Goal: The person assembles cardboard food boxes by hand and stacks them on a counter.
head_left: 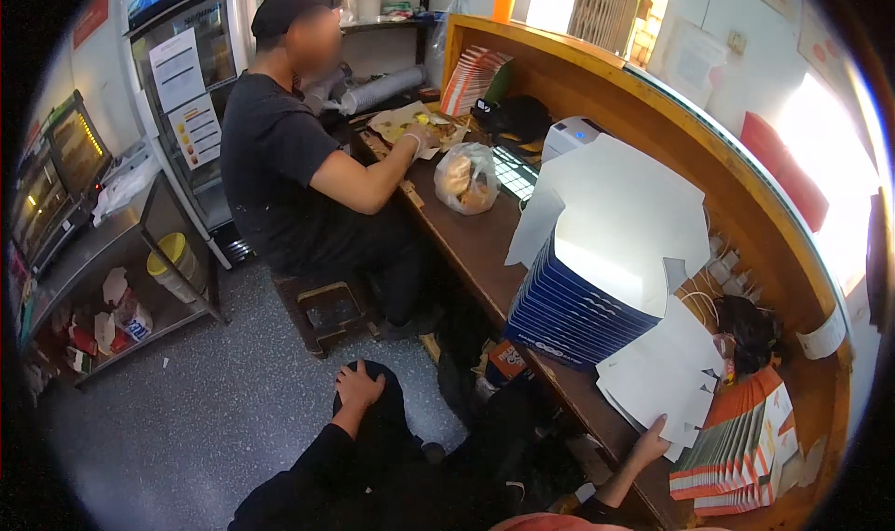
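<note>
On counter (469, 256), our right hand (649, 445) pinches white cardboard (657, 380), seemingly unfolded; stacked blue boxes (580, 312) seem done; left hand (358, 386) spread on knee (390, 410).

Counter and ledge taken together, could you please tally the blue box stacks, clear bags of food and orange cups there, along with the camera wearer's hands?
Blue box stack: 1
Clear bag of food: 1
Orange cup: 1
Left hand and right hand: 2
Total: 5
</note>
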Motion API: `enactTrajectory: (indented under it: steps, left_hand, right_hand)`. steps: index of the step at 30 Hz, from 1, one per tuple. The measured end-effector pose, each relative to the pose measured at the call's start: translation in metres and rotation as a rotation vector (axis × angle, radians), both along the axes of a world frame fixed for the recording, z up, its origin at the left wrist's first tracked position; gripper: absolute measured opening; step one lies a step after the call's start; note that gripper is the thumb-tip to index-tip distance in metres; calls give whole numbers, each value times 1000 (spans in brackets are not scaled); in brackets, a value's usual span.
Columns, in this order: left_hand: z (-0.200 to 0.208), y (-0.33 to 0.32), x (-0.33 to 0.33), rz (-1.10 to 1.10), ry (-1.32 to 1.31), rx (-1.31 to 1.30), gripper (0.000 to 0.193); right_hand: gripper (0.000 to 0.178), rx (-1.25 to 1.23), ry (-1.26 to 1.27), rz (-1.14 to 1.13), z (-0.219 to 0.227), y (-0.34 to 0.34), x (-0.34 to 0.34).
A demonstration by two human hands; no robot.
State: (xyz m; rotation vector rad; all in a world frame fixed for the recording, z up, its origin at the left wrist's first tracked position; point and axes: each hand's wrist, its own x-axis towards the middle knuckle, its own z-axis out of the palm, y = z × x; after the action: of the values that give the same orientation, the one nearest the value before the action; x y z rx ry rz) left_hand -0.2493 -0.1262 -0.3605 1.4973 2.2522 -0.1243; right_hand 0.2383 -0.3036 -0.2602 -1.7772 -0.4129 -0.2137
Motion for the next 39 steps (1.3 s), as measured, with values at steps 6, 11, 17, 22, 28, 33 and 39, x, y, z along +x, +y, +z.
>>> enactTrajectory:
  steps: [6, 11, 17, 22, 28, 33, 39]
  left_hand:
    - [8, 0, 2, -7, -22, -11, 72]
    - [4, -1, 3, -28, -19, 18, 71]
    - [3, 0, 1, -48, -14, 22, 72]
    - [-4, 1, 2, -52, 1, 7, 73]
    - [-2, 1, 0, -43, 0, 1, 73]
    - [1, 3, 2, -50, -5, -16, 72]
    - [0, 0, 0, -36, -13, 22, 72]
  right_hand:
    - [40, 8, -50, -34, -3, -1, 4]
    - [39, -8, -115, -47, 5, -2, -3]
    - [40, 15, -124, -59, -1, -1, 3]
    - [45, 67, -122, -82, 11, 2, -14]
    - [43, -33, -60, -135, 17, -9, -25]
    - [39, 210, -333, -188, 30, -24, -22]
    - [36, 252, -565, -396, 91, -41, -42]
